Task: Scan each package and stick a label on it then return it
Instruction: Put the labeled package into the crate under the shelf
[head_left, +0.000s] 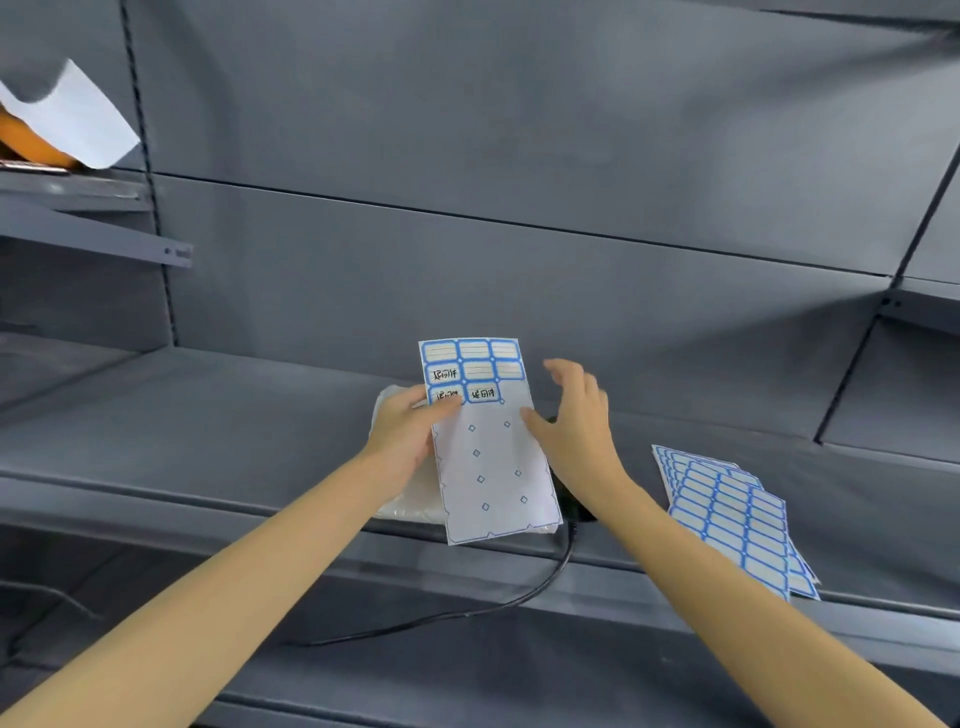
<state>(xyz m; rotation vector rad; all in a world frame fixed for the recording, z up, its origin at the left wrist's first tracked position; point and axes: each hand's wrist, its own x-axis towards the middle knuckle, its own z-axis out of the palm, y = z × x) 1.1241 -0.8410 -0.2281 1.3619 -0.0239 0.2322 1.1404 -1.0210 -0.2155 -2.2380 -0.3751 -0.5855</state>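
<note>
Now L hand pinches glossy rectangular label sheet; R hand spread.

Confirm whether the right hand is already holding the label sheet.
No: the right hand hovers open beside the label sheet, while the left hand holds it by its left edge.

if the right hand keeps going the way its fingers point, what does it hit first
The right hand is open, fingers aimed up and left at the label sheet that the left hand holds. It would probably meet the sheet's right edge first, though the depth is hard to judge.
</note>
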